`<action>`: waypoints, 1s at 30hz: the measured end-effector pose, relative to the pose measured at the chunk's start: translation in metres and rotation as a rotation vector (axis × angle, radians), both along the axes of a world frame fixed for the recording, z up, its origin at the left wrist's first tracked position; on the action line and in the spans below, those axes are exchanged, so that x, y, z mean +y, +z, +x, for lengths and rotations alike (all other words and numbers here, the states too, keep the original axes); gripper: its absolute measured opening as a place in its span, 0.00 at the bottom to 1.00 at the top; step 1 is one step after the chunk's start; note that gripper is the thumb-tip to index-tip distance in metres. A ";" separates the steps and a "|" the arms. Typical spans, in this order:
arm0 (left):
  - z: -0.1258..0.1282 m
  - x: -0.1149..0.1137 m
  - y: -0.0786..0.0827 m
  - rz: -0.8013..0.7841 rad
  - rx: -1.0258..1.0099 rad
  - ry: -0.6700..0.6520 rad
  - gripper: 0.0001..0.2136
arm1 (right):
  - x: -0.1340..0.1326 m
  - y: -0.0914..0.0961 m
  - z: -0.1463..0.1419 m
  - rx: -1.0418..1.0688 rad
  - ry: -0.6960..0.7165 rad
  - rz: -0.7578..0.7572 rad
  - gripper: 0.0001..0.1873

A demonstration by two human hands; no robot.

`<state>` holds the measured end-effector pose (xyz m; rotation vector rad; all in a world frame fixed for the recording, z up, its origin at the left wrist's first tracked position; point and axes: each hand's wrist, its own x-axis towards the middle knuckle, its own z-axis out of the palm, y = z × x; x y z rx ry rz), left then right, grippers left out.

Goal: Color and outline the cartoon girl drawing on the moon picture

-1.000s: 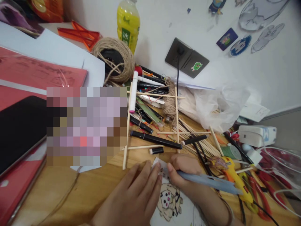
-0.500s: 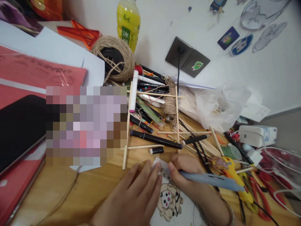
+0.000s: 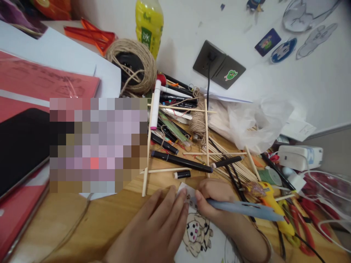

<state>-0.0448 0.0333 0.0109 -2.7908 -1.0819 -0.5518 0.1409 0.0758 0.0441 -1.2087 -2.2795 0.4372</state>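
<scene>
My left hand [image 3: 155, 228] lies flat on the left part of a white sheet of paper [image 3: 216, 252], fingers stretched out and fingertips near its top edge. On the sheet is a cartoon figure drawing [image 3: 197, 233] with beige hair and pink cheeks, and small marks sit above it. My right hand [image 3: 215, 199] is closed around a light blue pen [image 3: 244, 209] at the sheet's upper right. The pen's back end points right, while its tip is hidden behind my fingers. Just above the hands are a small black cap [image 3: 182, 174] and a dark marker [image 3: 181, 161].
Wooden sticks [image 3: 148, 153] frame a heap of markers and a twine ball [image 3: 199, 124]. To the right lie a yellow glue gun [image 3: 276, 206], red-handled pliers [image 3: 301, 228] and cables. A phone [image 3: 24, 146], a twine roll [image 3: 148, 69] and a drink bottle [image 3: 149, 27] stand left and behind.
Almost nothing differs. My right hand and the pen have shifted very slightly left, covering a little more of the small marks. My left hand stays on the paper.
</scene>
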 end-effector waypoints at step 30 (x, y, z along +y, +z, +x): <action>-0.001 0.001 0.001 -0.017 0.007 -0.006 0.19 | 0.001 -0.001 -0.002 -0.019 0.049 0.035 0.19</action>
